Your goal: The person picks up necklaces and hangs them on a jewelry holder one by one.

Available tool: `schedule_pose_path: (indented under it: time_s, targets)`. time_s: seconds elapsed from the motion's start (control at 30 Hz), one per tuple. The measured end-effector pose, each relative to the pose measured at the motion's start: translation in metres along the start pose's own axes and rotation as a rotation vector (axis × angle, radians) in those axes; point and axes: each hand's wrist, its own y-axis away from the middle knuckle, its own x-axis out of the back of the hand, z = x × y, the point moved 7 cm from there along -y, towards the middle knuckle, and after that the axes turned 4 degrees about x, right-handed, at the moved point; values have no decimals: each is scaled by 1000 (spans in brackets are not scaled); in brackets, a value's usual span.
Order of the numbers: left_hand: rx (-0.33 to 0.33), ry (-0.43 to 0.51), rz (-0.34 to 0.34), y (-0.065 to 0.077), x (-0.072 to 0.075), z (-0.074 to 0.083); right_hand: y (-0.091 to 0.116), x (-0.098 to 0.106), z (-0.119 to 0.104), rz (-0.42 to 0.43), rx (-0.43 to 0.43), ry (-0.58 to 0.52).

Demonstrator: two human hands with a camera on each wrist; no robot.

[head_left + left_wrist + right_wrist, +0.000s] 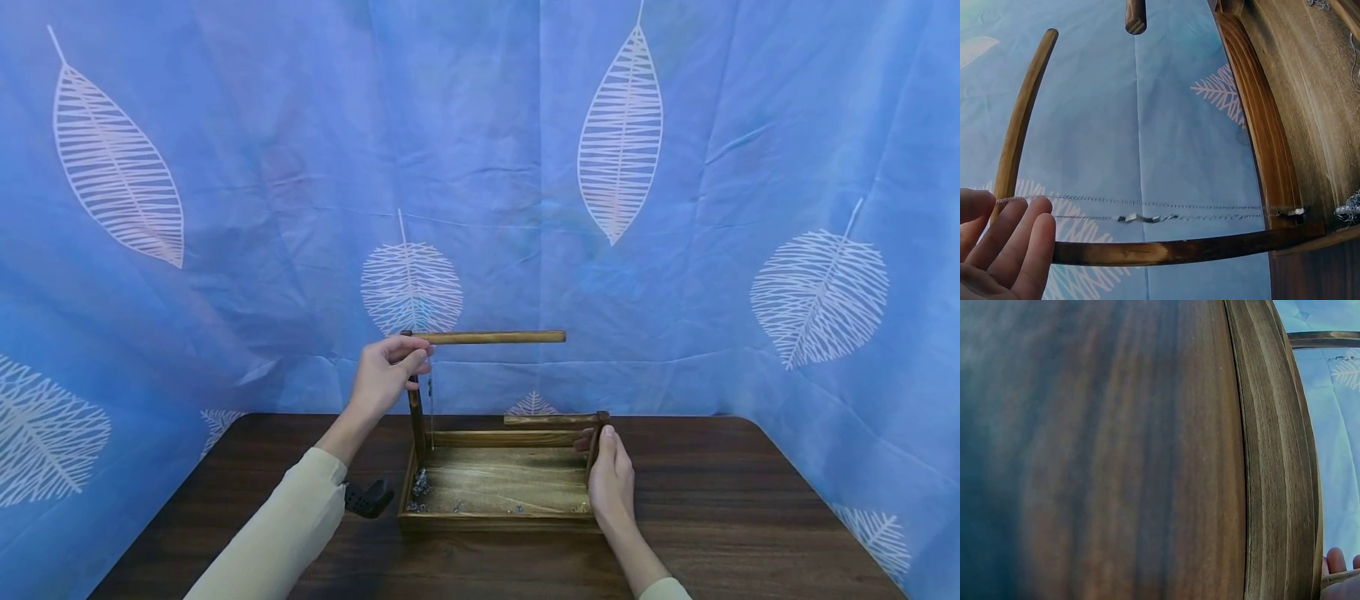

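A wooden jewelry stand has a shallow tray [510,522], a tall left post [416,417] with a long upper bar [498,337], and a short right post [593,454] with a lower bar [551,420]. My left hand [386,375] is at the root of the upper bar. Its thumb and forefinger pinch a thin silver chain necklace [1138,218], which hangs down beside the left post towards the tray. At the right end, my right hand [611,479] grips the short post, thumb in front and fingertips behind. The right wrist view shows its fingertips [1335,559] at the edge.
Tangled silver chains [420,483] lie in the tray's left corner, with several small shiny pieces along its front. A black object [369,498] shows beside the left forearm. The stand rests on a dark wooden table [712,500] before a blue leaf-patterned curtain [495,167].
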Motion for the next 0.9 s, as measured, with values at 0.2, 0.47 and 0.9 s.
schedule_pose_path:
  time_s: [0.2, 0.47, 0.9]
  targets:
    - [-7, 24, 7, 8, 8, -1, 0, -1, 0, -4, 1, -8]
    - [57, -9, 27, 18, 15, -25, 0, -1, 1, -30, -30, -11]
    - [174, -135, 16, 46, 3, -103, 0, -1, 0, -37, -30, -2]
